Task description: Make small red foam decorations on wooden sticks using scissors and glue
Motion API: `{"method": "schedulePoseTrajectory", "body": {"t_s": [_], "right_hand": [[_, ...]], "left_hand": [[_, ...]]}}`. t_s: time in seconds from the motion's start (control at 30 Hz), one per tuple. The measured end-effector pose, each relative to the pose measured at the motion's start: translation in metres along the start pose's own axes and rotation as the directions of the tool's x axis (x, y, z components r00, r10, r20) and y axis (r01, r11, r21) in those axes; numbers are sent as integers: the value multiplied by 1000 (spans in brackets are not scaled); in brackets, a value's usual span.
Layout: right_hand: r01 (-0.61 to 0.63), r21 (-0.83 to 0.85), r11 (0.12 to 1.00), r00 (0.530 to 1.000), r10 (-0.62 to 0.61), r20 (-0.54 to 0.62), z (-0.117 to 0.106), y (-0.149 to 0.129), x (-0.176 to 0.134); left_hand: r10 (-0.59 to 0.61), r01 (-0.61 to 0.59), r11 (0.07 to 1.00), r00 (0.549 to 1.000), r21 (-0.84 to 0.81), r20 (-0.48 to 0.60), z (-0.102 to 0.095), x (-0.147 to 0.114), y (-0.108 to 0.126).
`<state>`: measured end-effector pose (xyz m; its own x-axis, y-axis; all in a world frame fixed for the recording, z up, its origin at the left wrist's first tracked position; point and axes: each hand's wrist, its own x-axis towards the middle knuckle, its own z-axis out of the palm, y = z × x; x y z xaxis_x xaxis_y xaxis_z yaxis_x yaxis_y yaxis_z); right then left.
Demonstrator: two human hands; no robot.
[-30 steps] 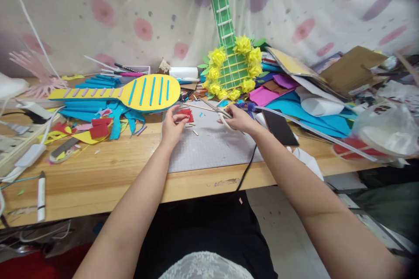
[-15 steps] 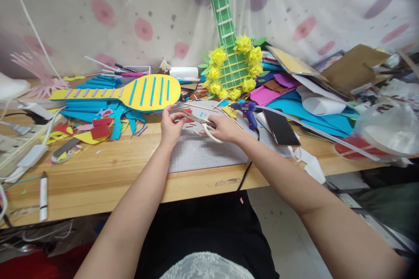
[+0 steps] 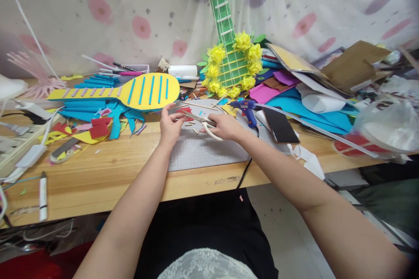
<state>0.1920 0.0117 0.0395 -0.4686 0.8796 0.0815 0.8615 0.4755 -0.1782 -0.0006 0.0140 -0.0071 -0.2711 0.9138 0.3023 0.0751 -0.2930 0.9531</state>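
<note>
My right hand [image 3: 226, 127] is closed on a pair of scissors [image 3: 212, 136] with pale handles. Their metal blades point left, toward the fingertips of my left hand [image 3: 170, 125]. That hand is pinched at the blade tips; whatever it holds is too small to make out. Both hands are over a grey cutting mat [image 3: 196, 157], where short cut pieces of stick [image 3: 195, 130] lie below the blades. Behind the left fingers is a scrap of red material [image 3: 186, 110]. A yellow guitar-shaped cutout [image 3: 149, 91] with blue and pink strips lies beyond my left hand.
A blue glue gun [image 3: 248, 113] and a black phone [image 3: 280, 125] lie right of my right hand. A green guitar model [image 3: 225, 52] with yellow flowers leans at the back. Coloured scraps [image 3: 98, 128] and a white marker [image 3: 43, 196] are on the left.
The view has shifted very slightly. Both hands and the scissors keep nearly the same place, with no clear change of grip.
</note>
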Motion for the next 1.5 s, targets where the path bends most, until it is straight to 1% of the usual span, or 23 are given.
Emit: {"method": "schedulePoseTrajectory", "body": {"t_s": [0.13, 0.27, 0.4, 0.53, 0.73, 0.93, 1.23, 1.33, 1.43, 1.5], "right_hand": [[-4, -20, 1000, 1000, 4, -6, 2, 5, 1], [1, -34, 999, 999, -3, -50, 6, 11, 2], [4, 8, 1000, 998, -4, -70, 8, 16, 3], [-44, 71, 996, 998, 47, -38, 5, 19, 4], [7, 49, 999, 1000, -7, 5, 1, 17, 4], [45, 29, 999, 999, -44, -11, 2, 15, 5], [28, 9, 1000, 999, -28, -20, 1, 15, 5], [16, 30, 999, 1000, -16, -22, 1, 18, 6], [-20, 77, 997, 1000, 20, -6, -1, 24, 6], [-18, 102, 995, 1000, 18, 4, -3, 26, 6]], "left_hand": [[-19, 19, 1000, 1000, 6, 13, 0, -1, 2], [-26, 27, 999, 999, -31, 40, 2, -1, 1], [-21, 26, 997, 997, -67, 75, 2, -1, -2], [5, 2, 998, 995, -68, 99, 2, -2, -1], [25, -4, 993, 983, -117, 181, 2, -3, -3], [43, -23, 994, 980, -104, 194, 1, -1, -9], [37, -13, 993, 977, -115, 210, 2, -2, -9], [27, -1, 994, 972, -113, 233, 2, -2, -8], [26, -1, 995, 972, -103, 234, 2, -3, -6], [32, -4, 993, 971, -115, 239, 2, -2, -5]]}}
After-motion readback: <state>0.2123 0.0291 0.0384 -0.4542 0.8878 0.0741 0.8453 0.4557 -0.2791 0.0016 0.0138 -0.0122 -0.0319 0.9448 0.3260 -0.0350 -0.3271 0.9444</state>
